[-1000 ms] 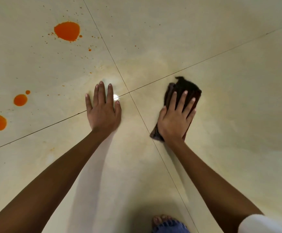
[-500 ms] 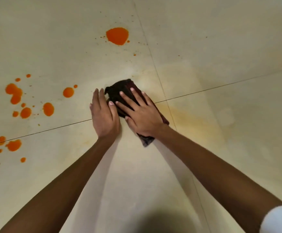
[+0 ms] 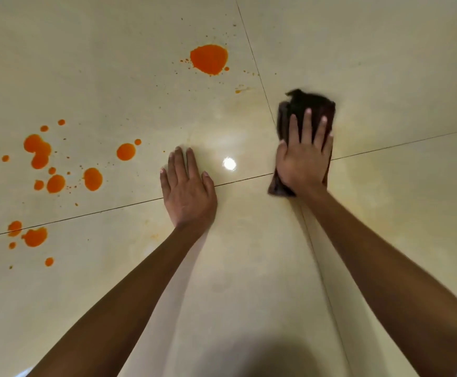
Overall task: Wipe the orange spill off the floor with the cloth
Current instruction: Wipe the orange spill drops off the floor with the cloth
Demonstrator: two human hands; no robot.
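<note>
Cloth (image 3: 307, 103), dark brown and bunched, lies flat on the cream floor tiles (image 3: 385, 63) at right of centre, just right of a grout line (image 3: 260, 77) that runs away toward the far edge. The right hand (image 3: 303, 161) presses down on it with fingers spread and palm flat, not curled round it. The left hand (image 3: 188, 190) is also open, palm down on bare tile to the left, empty and apparently propping the body.

Orange spill remains in several places, all well apart from the cloth: a large blot (image 3: 209, 59) at far centre with fine specks around it, and a scatter of drops (image 3: 56, 164) at left, trailing down to more drops (image 3: 32, 236) at the near left. A faint yellowish film (image 3: 249, 126) shows on the tile around the hands.

Risks, as I judge them: a cloth already loaded with liquid may smear that film wider instead of lifting it; the propping palm could slide on damp glossy tile; an arm reaching left might drag through the wet drops and track them on.

No container shows in this view, so nothing can be said of contents.
</note>
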